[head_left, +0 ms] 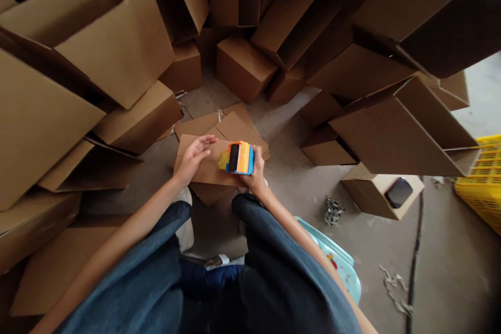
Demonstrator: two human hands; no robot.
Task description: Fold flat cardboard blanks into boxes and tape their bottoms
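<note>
Tape dispenser [239, 158]: orange, yellow and blue plastic body, held above a flat cardboard box [207, 167] lying on the floor [289, 177] between the person's knees. Judged light, rigid and somewhat smooth; the body sides give the surest hold, and any cutting edge at the front is best avoided. Right hand [256, 169]: fingers closed around the dispenser from behind. Left hand [193, 156]: fingers open and spread, resting on the box's upper face. The cardboard looks stiff but bendable, light. Assembled cartons [113, 42] are stacked all around; a yellow crate [483, 188] stands at far right.
</note>
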